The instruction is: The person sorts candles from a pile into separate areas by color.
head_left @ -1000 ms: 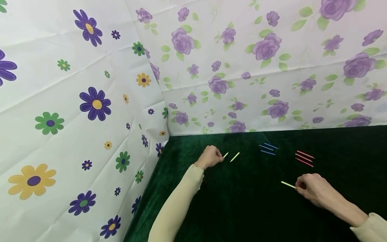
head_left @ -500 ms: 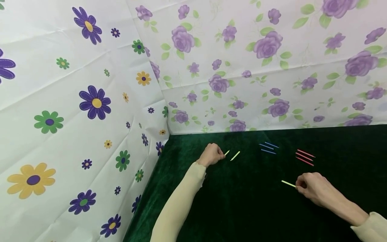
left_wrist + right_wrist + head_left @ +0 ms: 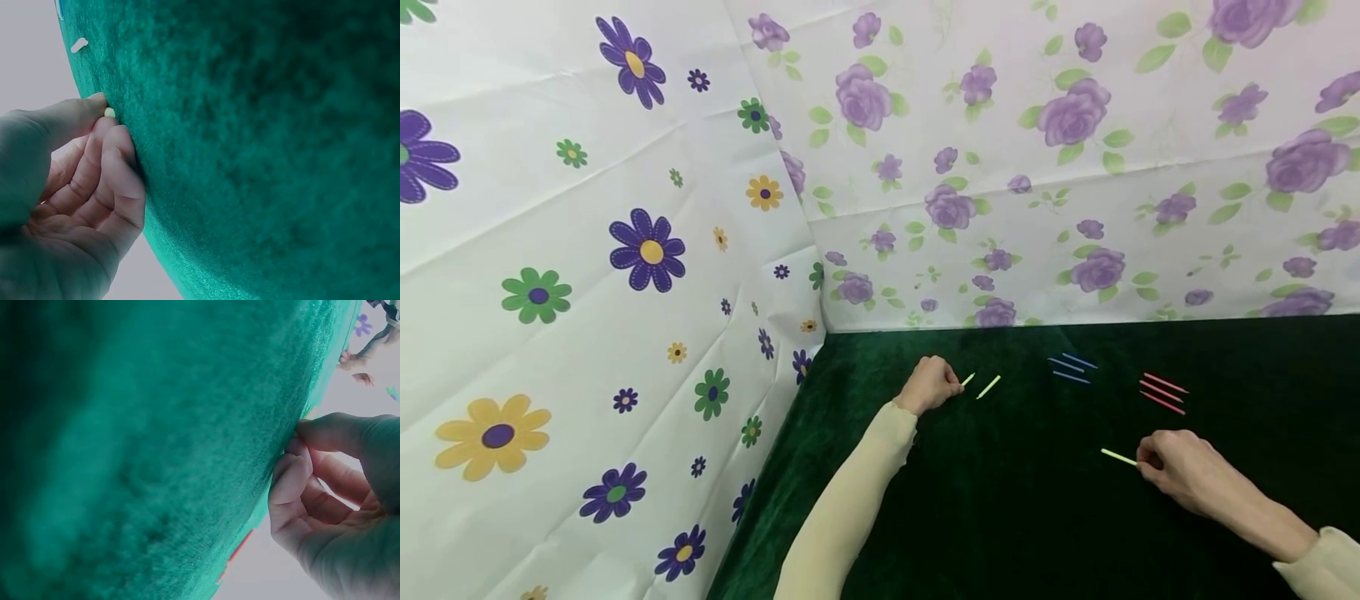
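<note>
At the back left of the dark green cloth, my left hand pinches a thin yellow stick between thumb and fingertips. Only the stick's pale end shows in the left wrist view. Just right of it, a second yellow stick lies slanted on the cloth, nearly parallel. My right hand is at the right, close over the cloth. Its thumb and forefinger pinch the end of a third yellow stick, which points left. In the right wrist view the fingers mostly hide this stick.
Several blue sticks lie at the back, right of the yellow pair. Red sticks in a slanted row lie behind my right hand. Flower-printed sheets rise along the back and left edges of the green cloth.
My left hand and its yellow stick have edged very slightly back and toward the second yellow stick. The right hand keeps its grip and place. The head view has shifted a little.
</note>
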Available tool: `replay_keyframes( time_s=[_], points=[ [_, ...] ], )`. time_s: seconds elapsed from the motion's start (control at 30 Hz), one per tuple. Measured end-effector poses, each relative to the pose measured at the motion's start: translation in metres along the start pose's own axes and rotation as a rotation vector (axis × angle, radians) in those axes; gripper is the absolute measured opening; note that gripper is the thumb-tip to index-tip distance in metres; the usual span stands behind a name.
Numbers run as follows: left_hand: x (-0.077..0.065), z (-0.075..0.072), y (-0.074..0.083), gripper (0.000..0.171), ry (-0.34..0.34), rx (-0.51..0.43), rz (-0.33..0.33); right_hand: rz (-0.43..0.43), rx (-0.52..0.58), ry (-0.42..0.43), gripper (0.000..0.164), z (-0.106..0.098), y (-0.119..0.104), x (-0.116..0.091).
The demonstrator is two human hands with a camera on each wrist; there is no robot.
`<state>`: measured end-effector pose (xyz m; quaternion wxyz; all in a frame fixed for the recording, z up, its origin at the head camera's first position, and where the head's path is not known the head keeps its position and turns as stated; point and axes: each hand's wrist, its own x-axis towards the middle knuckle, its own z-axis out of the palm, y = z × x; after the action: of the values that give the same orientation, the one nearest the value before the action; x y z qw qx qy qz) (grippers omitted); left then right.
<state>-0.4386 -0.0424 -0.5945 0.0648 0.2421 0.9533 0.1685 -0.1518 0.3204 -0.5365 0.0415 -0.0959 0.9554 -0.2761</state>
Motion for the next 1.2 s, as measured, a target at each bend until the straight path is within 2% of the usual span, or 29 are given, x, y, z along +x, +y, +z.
replay_keyframes(
  time_s=[0.3,0.4,0.5,0.6,0.73,0.83,1.0,1.2],
  points=[
    [-0.006,0.003,-0.003,0.023,0.005,-0.041,-0.004,-0.064,-0.029,0.006,0.011,0.003,-0.009,0.009],
    [-0.010,-0.001,-0.001,0.022,0.004,-0.055,0.001,-0.089,-0.039,0.021,0.011,0.004,-0.015,0.015],
    [-0.019,-0.010,0.007,0.020,0.002,-0.045,-0.004,-0.116,-0.040,0.038,0.010,0.006,-0.020,0.021],
    [-0.028,-0.013,0.011,0.022,0.050,-0.026,0.003,-0.145,-0.035,0.053,0.011,0.008,-0.025,0.027],
    [-0.056,-0.035,0.031,0.021,0.093,-0.048,0.010,-0.173,-0.036,0.058,0.011,0.008,-0.029,0.035],
    [-0.080,-0.054,0.051,0.017,0.076,-0.068,0.000,-0.194,-0.039,0.054,0.012,0.005,-0.032,0.044],
    [-0.101,-0.056,0.061,0.018,0.067,-0.035,0.019,-0.237,-0.052,0.066,0.014,0.003,-0.037,0.057],
    [-0.120,-0.057,0.074,0.019,0.010,-0.025,0.060,-0.289,-0.065,0.096,0.016,0.005,-0.043,0.071]
  ],
)
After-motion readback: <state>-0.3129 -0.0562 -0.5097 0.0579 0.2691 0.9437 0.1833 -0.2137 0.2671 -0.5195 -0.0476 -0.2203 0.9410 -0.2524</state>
